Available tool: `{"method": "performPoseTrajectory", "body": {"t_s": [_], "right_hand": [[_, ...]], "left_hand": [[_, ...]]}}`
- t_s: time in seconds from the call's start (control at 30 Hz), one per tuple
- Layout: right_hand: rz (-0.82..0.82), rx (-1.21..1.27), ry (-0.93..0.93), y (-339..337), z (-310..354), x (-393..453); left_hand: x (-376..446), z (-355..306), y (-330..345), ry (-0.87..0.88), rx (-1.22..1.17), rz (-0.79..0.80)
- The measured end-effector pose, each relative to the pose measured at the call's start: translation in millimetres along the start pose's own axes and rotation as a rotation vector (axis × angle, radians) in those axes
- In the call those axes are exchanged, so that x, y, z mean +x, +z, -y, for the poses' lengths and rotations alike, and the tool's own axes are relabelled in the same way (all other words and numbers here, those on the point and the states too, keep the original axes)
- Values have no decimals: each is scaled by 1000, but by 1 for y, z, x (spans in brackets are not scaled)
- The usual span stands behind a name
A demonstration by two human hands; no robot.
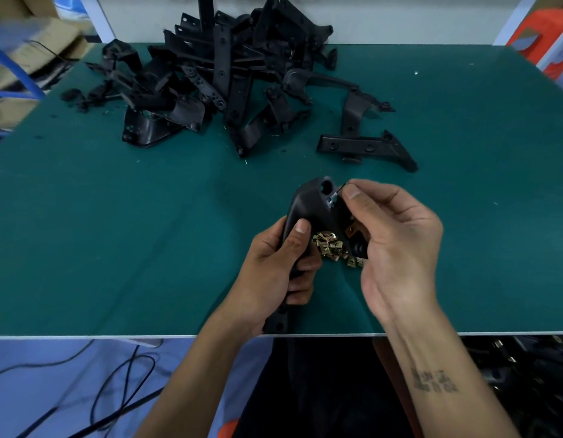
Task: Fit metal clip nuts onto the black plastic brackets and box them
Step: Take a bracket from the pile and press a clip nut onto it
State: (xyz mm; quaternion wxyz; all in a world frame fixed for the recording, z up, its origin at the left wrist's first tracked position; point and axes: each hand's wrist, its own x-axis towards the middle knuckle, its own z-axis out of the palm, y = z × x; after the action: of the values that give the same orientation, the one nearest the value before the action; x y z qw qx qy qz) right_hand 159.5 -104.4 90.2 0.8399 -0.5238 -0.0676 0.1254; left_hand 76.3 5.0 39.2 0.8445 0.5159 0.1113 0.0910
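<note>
A black bracket (pixel 308 213) is gripped by the left hand (pixel 274 267) w/ fingers curled round it. Its top corner is pinched by the right hand (pixel 397 245); loose clip nuts (pixel 329 246) lie on the counter (pixel 147 232) just below the bracket.

Teal-green tabletop (pixel 115 232) with pale front edge, matte black brackets (pixel 217 80) heaped at upper centre, brass-gold clip nuts (pixel 329 246) at centre, orange stool (pixel 545 36) at upper right, black cables (pixel 84 390) on pale blue floor (pixel 36 358) at lower left.

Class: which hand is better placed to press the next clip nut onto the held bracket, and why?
Right. The left hand grips the bracket, steadying it; the right hand has its fingers at the bracket's top end, above the nuts.
</note>
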Motion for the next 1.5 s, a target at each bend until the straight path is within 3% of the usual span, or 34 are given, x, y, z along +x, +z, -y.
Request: {"method": "performPoseTrajectory", "body": {"t_s": [0.9,1.1,1.27,1.37,1.5], "right_hand": [[-13,-89,-97,17,-1,-6],[64,-157,-145,14,-8,-7],[249,-207,-139,2,-10,1],[202,-220,-79,-8,-22,-7],[88,-319,-91,-17,-42,-46]], "left_hand": [[-3,-2,1,36,17,-65],[-2,-4,3,45,24,-70],[-3,-2,1,64,24,-108],[-6,-1,5,132,-23,-203],[-12,2,17,261,-112,-605]]}}
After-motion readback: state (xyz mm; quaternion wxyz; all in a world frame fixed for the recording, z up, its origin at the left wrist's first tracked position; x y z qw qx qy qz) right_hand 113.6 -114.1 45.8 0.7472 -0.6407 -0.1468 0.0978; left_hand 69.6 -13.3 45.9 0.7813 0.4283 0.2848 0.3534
